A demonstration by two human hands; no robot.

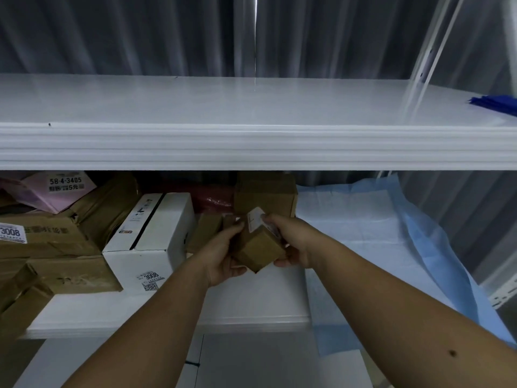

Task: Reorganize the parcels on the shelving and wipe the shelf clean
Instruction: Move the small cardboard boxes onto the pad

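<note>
Small brown cardboard parcel (pixel 258 245) gripped between left hand (pixel 223 254) and right hand (pixel 293 239), before lower shelf (pixel 251 298), white box (pixel 156 233) alongside, blue sheet (pixel 363 233) right.

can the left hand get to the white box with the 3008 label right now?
Probably not yet: the left hand and right hand both grip the small brown cardboard parcel. The white cardboard box sits unobstructed beside it.

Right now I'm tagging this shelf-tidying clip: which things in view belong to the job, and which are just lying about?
Part of the job:
- small brown box, held by left hand and right hand
- white box
- brown cartons
- pink parcel
- upper shelf
- blue cloth, probably for wiping

Just lying about:
- light blue sheet
- grey curtain
</note>
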